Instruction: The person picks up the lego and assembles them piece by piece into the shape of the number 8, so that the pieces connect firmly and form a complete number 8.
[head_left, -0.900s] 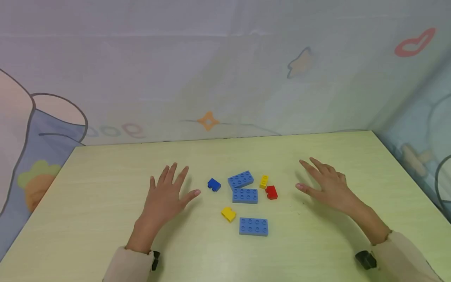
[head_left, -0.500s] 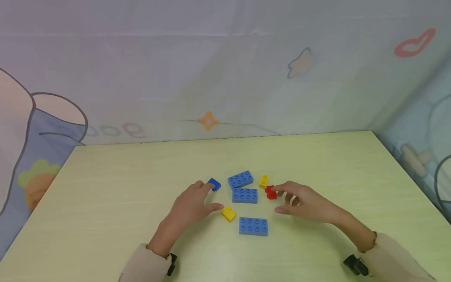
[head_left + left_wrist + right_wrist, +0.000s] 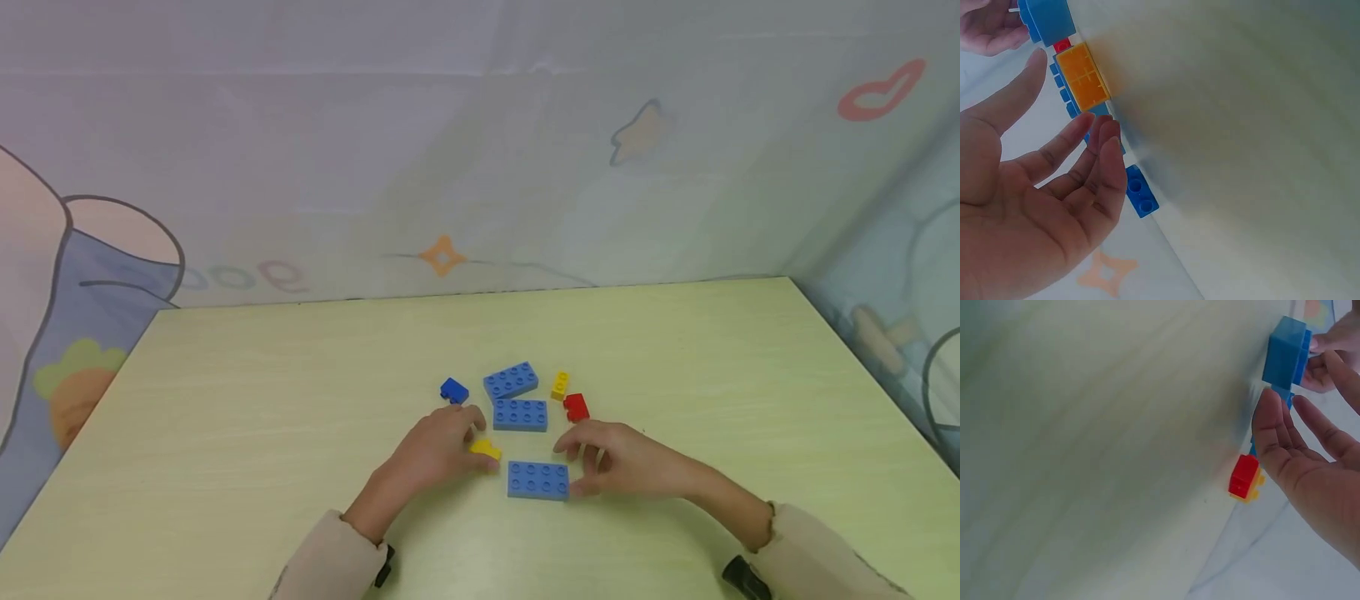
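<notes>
My left hand (image 3: pixel 438 446) reaches around the yellow brick (image 3: pixel 483 450), its thumb close to the near side. In the left wrist view a gap shows between thumb and fingers (image 3: pixel 1110 169), with the yellow brick (image 3: pixel 1083 76) beyond them. My right hand (image 3: pixel 626 458) is at the right end of the nearest light blue brick (image 3: pixel 537 481), thumb tip right by its edge and fingers loosely bent. From the right wrist, that light blue brick (image 3: pixel 1285 353) appears past the fingertips (image 3: pixel 1267 406), which enclose nothing.
Farther back on the table (image 3: pixel 300 400) lie two more light blue bricks, one angled (image 3: pixel 512 380) and one straight (image 3: pixel 521 415). A small dark blue brick (image 3: pixel 454 391) sits left of them; a small yellow brick (image 3: pixel 560 385) and a red brick (image 3: pixel 577 407) sit right. A printed cloth (image 3: pixel 480 167) hangs behind.
From spread wide apart, both hands have come inward and down among the bricks. The left moved right to the yellow brick; the right moved left, past the red brick, to the nearest light blue brick.
</notes>
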`<state>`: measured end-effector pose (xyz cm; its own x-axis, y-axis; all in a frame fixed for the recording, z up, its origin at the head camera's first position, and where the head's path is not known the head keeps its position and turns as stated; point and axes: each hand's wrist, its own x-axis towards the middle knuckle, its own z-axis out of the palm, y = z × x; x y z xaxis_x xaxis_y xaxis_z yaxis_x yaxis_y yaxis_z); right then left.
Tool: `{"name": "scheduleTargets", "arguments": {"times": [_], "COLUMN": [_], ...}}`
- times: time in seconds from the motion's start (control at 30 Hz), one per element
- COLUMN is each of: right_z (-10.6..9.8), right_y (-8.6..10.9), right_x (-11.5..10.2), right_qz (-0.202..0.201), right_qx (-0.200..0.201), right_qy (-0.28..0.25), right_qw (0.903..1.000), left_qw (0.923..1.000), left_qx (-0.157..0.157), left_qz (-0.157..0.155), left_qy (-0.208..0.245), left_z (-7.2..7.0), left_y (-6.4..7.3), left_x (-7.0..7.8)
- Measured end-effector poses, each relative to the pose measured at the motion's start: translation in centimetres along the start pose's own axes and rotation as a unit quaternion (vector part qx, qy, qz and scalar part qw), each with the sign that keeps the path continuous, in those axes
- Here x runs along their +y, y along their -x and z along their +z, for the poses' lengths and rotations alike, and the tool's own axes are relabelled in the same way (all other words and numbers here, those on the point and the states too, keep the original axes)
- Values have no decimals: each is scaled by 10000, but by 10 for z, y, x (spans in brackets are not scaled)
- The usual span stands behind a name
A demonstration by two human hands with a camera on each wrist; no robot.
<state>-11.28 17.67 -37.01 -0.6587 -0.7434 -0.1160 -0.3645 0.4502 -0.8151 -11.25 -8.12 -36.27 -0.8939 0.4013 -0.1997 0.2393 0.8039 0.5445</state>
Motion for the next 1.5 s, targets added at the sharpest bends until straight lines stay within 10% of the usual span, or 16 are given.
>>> {"name": "scheduleTargets", "arguments": {"times": [1.5], "right_z": [8], "right_y": [-8], "right_x": [-1], "right_qz": [105], "right_qx": [141], "right_qy": [534], "right_qw": [9984], "left_qw": [9976], "left_qx": [-283], "left_qz": [425], "left_qy": [475], "left_z": [-4], "left_y": [-1], "left_x": [-6]}}
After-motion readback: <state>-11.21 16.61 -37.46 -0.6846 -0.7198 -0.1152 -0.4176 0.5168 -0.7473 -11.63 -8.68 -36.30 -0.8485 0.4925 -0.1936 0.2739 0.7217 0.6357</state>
